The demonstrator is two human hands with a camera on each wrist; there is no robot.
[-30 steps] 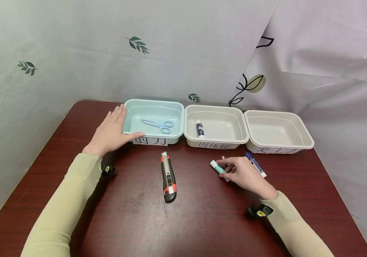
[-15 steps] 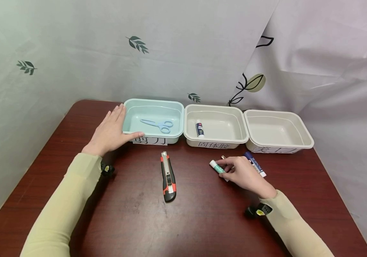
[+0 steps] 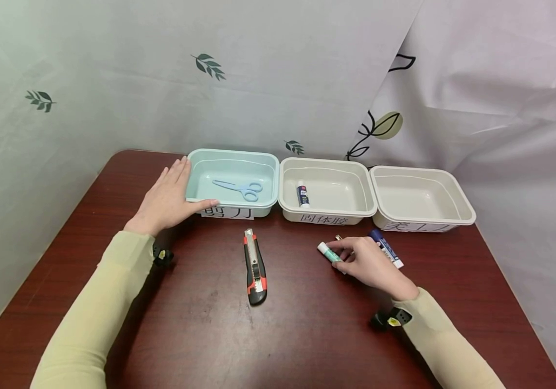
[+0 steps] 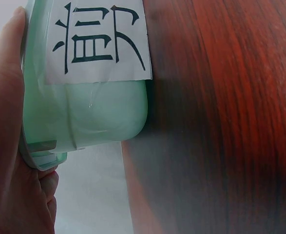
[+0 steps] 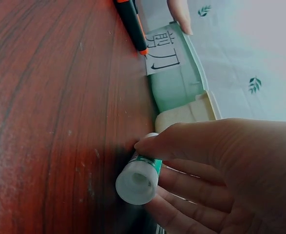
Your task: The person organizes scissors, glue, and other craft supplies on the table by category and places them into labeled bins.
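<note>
My left hand [image 3: 163, 197] rests on the left corner of a light blue bin [image 3: 231, 209], fingers straight along the side rim and thumb on the front rim. A pair of blue scissors [image 3: 240, 189] lies inside that bin. My right hand [image 3: 372, 265] pinches a green glue stick with white ends [image 3: 329, 252] between thumb and fingers, low over the table; the right wrist view shows the white end of the glue stick [image 5: 137, 184] close up. Just behind the hand lies a dark blue tube with a white end [image 3: 386, 248], partly covered. A small object by the fingertips is mostly hidden.
A box cutter [image 3: 255, 268] with black and red handle lies mid-table. Beside the blue bin stand a beige middle bin [image 3: 328, 216] holding a dark blue glue stick [image 3: 302, 195], and a beige right bin [image 3: 423, 220]. Paper labels face front. A patterned curtain [image 3: 278, 81] hangs behind.
</note>
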